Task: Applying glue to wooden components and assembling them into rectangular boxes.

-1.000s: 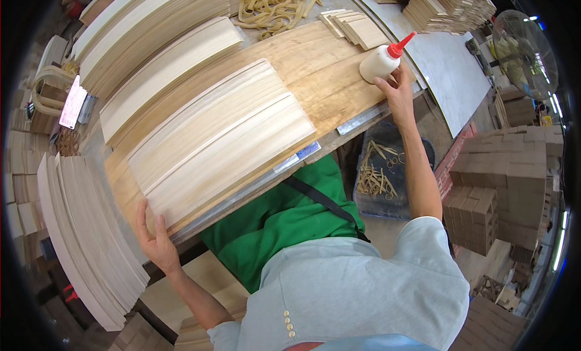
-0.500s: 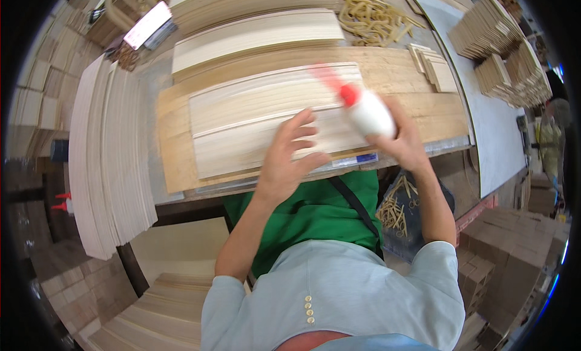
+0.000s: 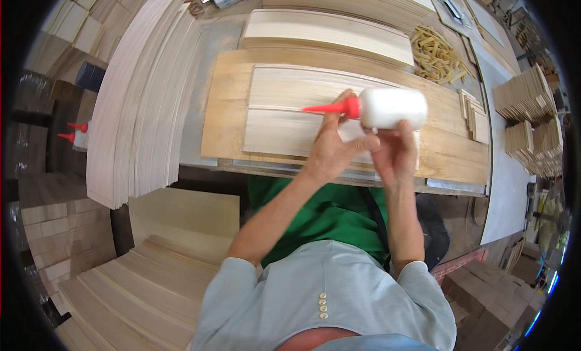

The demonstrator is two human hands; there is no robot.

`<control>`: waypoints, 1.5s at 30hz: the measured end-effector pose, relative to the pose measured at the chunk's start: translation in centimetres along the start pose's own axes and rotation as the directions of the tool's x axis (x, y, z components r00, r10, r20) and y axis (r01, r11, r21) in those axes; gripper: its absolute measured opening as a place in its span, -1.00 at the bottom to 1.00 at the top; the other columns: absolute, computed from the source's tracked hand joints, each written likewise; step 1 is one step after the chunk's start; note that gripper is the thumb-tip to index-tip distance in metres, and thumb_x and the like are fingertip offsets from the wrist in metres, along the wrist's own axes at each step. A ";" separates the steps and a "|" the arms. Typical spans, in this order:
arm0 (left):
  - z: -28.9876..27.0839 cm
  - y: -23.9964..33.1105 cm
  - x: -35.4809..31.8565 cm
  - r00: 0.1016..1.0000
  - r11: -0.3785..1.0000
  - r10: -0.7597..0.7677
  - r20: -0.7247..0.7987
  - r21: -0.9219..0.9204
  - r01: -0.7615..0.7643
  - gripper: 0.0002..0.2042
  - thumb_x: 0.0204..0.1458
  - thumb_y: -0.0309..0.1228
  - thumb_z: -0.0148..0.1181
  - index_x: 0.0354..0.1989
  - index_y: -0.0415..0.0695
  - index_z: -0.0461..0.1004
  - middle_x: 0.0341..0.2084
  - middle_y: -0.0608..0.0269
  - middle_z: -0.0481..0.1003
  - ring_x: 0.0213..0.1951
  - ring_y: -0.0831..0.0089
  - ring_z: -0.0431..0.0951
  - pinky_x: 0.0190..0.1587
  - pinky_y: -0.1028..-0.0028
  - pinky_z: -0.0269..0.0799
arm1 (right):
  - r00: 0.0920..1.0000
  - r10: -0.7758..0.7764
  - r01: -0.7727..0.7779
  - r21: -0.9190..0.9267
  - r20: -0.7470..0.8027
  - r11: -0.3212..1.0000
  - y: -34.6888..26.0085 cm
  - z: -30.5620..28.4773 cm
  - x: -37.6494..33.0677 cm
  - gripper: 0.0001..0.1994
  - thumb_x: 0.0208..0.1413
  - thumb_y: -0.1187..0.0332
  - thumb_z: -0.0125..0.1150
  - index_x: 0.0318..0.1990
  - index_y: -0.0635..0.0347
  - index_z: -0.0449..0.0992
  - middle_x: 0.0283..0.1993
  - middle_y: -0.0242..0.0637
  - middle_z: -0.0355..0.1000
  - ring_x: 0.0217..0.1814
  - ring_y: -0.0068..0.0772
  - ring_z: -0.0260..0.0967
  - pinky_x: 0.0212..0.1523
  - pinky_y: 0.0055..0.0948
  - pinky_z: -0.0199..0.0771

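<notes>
A white glue bottle (image 3: 394,107) with a long red nozzle lies sideways in the air, its tip pointing left. My right hand (image 3: 396,157) is closed round the underside of its body. At the red neck, the fingers of my left hand (image 3: 331,148) curl up behind the cap, with the thumb stretched under the bottle. Below are pale wooden slats (image 3: 284,130), laid side by side on a wider wooden board (image 3: 221,121). My hands hide part of the slats' right half.
Thin wood strips stand stacked on the left (image 3: 136,102) and lie at the back (image 3: 327,33). Rubber bands (image 3: 439,54) are heaped at the back right, near small wood pieces (image 3: 475,118). More red-nozzled bottles (image 3: 78,138) stand far left; bundled wood pieces (image 3: 529,99) are on the right.
The bottle has turned so its nozzle points left, and my left hand has come up to its neck. The view has shifted, so the bench appears further right.
</notes>
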State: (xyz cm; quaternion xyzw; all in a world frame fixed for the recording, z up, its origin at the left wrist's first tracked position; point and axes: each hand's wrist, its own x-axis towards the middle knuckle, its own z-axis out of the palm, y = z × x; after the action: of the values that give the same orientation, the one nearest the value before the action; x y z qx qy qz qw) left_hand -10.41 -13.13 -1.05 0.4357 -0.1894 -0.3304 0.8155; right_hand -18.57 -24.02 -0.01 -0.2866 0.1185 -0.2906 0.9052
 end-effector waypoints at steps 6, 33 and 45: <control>-8.6 5.4 -0.7 0.902 -0.045 -0.114 0.417 0.904 -0.424 0.01 -0.41 0.00 0.44 0.29 -0.12 0.10 0.31 -0.08 -0.01 0.36 0.01 -0.11 0.34 0.11 -0.14 | 0.991 -0.081 0.106 -0.248 0.111 0.963 -2.6 2.4 5.5 -0.51 0.08 0.29 0.20 0.14 0.25 0.23 0.10 -0.16 0.33 0.19 -0.18 0.28 0.17 0.08 0.33; -10.7 5.5 0.1 0.913 -0.028 -0.126 0.389 0.918 -0.395 -0.03 -0.45 0.08 0.38 0.24 -0.09 0.20 0.32 0.09 0.01 0.35 0.08 -0.07 0.33 0.12 -0.09 | 0.950 0.046 0.119 -0.496 0.308 0.860 7.9 6.9 15.7 -0.41 -0.07 0.43 0.37 0.09 0.28 0.18 0.03 -0.16 0.32 0.08 -0.23 0.36 0.02 -0.23 0.52; -10.4 5.4 0.0 0.921 -0.018 -0.138 0.365 0.928 -0.371 -0.06 -0.43 0.03 0.40 0.24 -0.08 0.21 0.33 0.12 0.01 0.36 0.13 -0.09 0.33 0.14 -0.11 | 0.927 0.020 0.245 -0.644 0.375 0.725 5.7 6.4 15.3 -0.47 -0.06 0.50 0.33 0.11 0.22 0.29 0.03 -0.30 0.39 0.11 -0.41 0.32 0.13 -0.36 0.35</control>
State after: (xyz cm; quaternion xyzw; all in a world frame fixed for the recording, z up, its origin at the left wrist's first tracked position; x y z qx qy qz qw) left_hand -2.16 -4.89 -2.19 0.7970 -0.5463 -0.0981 0.2382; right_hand -1.22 -26.46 1.09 -0.6522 0.0324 -0.2252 0.7231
